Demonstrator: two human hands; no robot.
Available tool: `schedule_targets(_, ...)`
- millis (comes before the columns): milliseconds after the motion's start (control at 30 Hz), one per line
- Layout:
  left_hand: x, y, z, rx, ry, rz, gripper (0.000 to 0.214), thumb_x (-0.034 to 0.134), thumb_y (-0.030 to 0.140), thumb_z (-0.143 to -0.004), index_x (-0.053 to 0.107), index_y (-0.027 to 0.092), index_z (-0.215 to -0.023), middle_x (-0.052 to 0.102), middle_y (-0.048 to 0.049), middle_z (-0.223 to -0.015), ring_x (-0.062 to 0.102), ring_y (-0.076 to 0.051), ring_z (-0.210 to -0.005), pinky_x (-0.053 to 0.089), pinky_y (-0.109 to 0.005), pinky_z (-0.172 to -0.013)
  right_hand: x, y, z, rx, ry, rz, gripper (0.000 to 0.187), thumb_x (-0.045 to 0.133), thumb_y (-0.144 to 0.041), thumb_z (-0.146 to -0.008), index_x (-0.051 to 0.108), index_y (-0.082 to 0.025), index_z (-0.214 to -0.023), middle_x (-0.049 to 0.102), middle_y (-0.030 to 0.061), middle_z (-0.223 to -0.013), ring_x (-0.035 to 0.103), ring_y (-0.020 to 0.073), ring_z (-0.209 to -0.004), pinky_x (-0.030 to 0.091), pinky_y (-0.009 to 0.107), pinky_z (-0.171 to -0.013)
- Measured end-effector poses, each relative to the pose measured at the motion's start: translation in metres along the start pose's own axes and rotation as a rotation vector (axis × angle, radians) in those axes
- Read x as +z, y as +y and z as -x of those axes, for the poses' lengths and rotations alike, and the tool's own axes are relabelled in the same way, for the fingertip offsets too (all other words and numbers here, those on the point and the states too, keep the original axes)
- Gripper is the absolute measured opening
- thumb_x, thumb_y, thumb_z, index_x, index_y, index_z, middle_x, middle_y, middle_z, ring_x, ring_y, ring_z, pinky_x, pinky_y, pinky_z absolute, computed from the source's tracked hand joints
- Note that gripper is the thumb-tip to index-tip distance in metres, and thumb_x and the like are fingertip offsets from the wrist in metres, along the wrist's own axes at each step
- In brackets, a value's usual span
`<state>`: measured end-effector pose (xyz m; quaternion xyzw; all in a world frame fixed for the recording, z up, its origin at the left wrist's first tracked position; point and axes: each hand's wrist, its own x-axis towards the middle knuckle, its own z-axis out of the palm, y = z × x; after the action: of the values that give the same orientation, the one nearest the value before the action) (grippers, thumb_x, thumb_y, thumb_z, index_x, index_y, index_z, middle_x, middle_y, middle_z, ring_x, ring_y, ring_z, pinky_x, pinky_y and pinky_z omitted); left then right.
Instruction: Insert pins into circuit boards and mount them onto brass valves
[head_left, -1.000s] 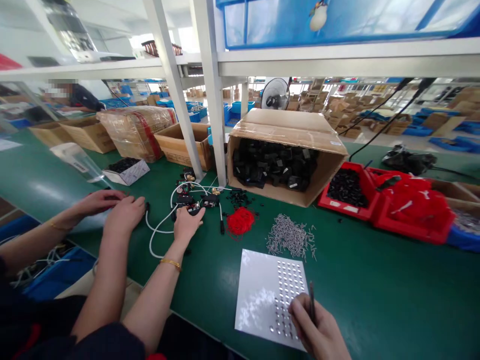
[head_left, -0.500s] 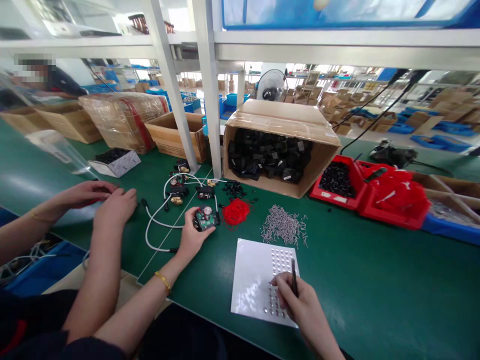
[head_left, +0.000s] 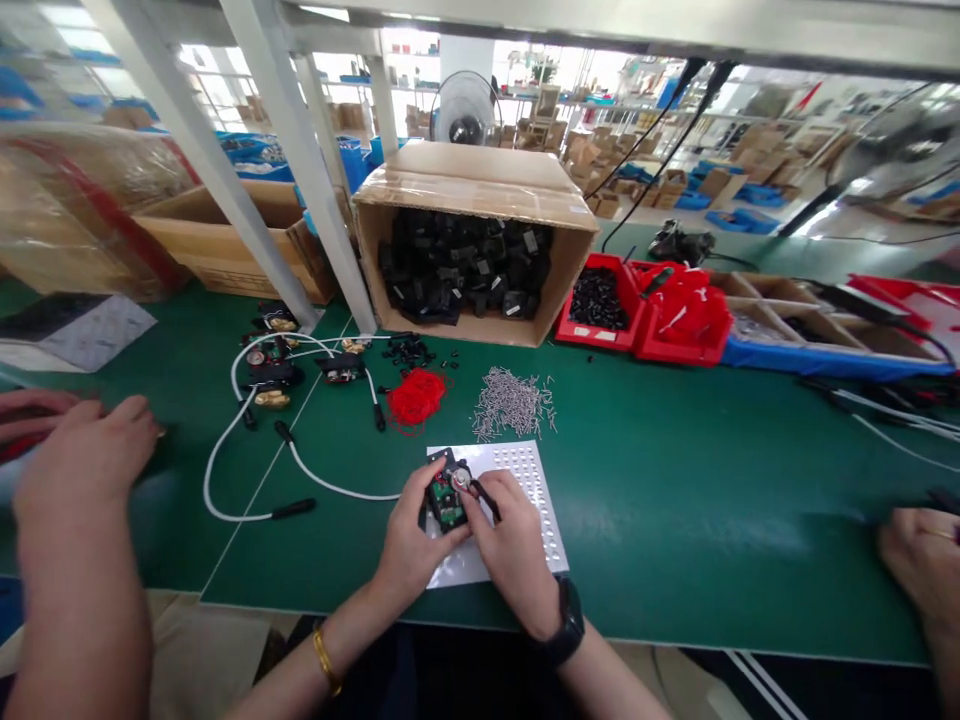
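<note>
Both hands have met over the tabletop [head_left: 675,520], above the white sheet [head_left: 459,570]. The left hand [head_left: 411,545] grips a circuit board [head_left: 445,503] over the sheet's left side; the right hand [head_left: 514,545] pinches a dark tool [head_left: 484,497] onto it. A slipped tip could knock the sheet's pins [head_left: 521,465] loose.

Table top [head_left: 675,480]: green, matt, smooth. Sheet [head_left: 529,480]: white, glossy, dimpled. Box [head_left: 465,185]: brown cardboard, with glossy tape along its top. Bins [head_left: 577,335]: red plastic, smooth. Pins [head_left: 514,400]: bright metal. Module [head_left: 444,500]: black plastic shell. Tool [head_left: 486,497]: dark, matt. Cable [head_left: 345,492]: white, smooth.
</note>
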<state>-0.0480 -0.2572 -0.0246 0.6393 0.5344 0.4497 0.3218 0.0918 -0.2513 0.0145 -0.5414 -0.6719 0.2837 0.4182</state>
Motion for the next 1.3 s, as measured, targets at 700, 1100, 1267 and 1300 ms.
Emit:
schedule_targets(700, -0.003, -0.028, -0.012, 0.112, -0.091, -0.033, 0.061, 0.068, 0.046, -0.072, 0.048, 0.032, -0.129, 0.052, -0.0097, -0.126, 0.053, -0.029, -0.114, 0.048, -0.036, -0.094, 0.033, 0.042, -0.209, 0.141, -0.277, 0.499, 0.003, 0.062, -0.013, -0.076, 0.061, -0.015, -0.074, 0.066, 0.0098, -0.079, 0.061, 0.0236, -0.078, 0.042, 0.03, -0.068)
schedule_targets(1100, -0.001, -0.024, -0.008, 0.043, -0.108, -0.051, 0.084, 0.066, 0.018, -0.065, 0.023, 0.029, -0.137, 0.048, -0.0093, -0.131, 0.05, -0.028, -0.117, 0.044, -0.044, -0.1, 0.036, 0.033, -0.223, 0.008, -0.262, 0.271, 0.01, 0.039, -0.014, -0.085, 0.048, -0.015, -0.081, 0.062, 0.0052, -0.08, 0.055, 0.0132, -0.069, 0.039, 0.023, -0.061)
schedule_targets(1267, -0.004, -0.021, -0.01, 0.047, -0.116, -0.042, 0.072, 0.069, 0.022, -0.066, 0.035, 0.024, -0.129, 0.049, -0.0128, -0.128, 0.049, -0.03, -0.118, 0.043, -0.046, -0.1, -0.004, 0.001, -0.225, -0.042, -0.201, 0.107, 0.004, 0.049, -0.017, -0.079, 0.05, -0.015, -0.082, 0.064, 0.0019, -0.074, 0.056, 0.0122, -0.067, 0.039, 0.023, -0.061)
schedule_targets(1300, -0.004, -0.022, -0.011, 0.059, -0.109, -0.051, 0.069, 0.069, 0.025, -0.067, 0.037, 0.023, -0.128, 0.048, -0.0139, -0.129, 0.047, -0.031, -0.119, 0.043, -0.047, -0.099, -0.016, -0.007, -0.221, -0.048, -0.195, 0.067, 0.009, 0.052, -0.016, -0.077, 0.05, -0.015, -0.086, 0.064, 0.0013, -0.073, 0.057, 0.0124, -0.068, 0.039, 0.023, -0.061)
